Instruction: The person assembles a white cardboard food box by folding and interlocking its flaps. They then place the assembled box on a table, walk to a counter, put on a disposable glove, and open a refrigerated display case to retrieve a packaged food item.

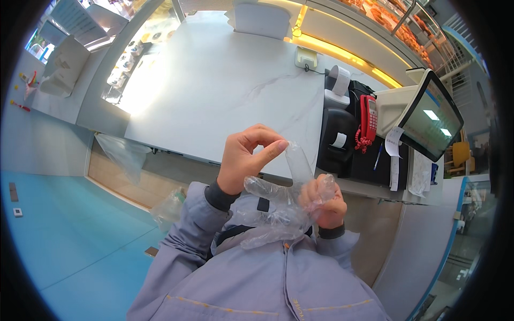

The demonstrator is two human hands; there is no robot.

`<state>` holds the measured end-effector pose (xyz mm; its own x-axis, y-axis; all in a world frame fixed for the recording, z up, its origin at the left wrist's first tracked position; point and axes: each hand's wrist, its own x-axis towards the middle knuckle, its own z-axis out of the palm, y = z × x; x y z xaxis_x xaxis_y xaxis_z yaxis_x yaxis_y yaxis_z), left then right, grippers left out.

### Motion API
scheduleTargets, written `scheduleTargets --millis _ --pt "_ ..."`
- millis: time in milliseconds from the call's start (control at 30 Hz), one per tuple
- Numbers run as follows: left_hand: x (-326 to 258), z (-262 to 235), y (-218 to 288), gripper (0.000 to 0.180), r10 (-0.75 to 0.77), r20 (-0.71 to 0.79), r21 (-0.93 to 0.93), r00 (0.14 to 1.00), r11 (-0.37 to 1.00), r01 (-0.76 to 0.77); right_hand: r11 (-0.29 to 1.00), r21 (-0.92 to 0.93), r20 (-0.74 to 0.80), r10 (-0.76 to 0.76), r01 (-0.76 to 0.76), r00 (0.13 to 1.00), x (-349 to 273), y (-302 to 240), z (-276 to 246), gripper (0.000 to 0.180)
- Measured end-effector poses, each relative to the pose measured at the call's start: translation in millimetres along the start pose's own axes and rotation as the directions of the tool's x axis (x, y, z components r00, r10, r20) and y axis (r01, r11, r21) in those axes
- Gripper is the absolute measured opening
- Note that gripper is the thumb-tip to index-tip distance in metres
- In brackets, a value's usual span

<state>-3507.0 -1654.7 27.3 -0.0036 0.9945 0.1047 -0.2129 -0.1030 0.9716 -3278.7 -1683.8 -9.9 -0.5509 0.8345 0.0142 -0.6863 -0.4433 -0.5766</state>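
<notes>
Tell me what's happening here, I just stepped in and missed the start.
A person in a grey jacket is working a clear plastic glove with both hands. The left hand pinches one glove finger between thumb and forefinger, while the right hand is partly inside the glove. They stand at a white marble-look counter with a red phone and a screen alongside.
</notes>
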Motion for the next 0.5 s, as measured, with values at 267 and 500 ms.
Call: scheduleTargets --millis 267,500 --pt "4.0 -7.1 -0.4 0.010 0.005 -0.081 -0.010 0.997 1.000 -0.006 0.999 0.042 -0.032 -0.011 0.013 0.999 0.9 -2.9 -1.8 0.023" --pt "1.2 -8.4 0.6 0.011 -0.013 -0.094 -0.038 0.996 0.999 0.009 1.000 0.021 -0.067 0.003 -0.002 0.998 2.5 -5.1 -0.5 0.020"
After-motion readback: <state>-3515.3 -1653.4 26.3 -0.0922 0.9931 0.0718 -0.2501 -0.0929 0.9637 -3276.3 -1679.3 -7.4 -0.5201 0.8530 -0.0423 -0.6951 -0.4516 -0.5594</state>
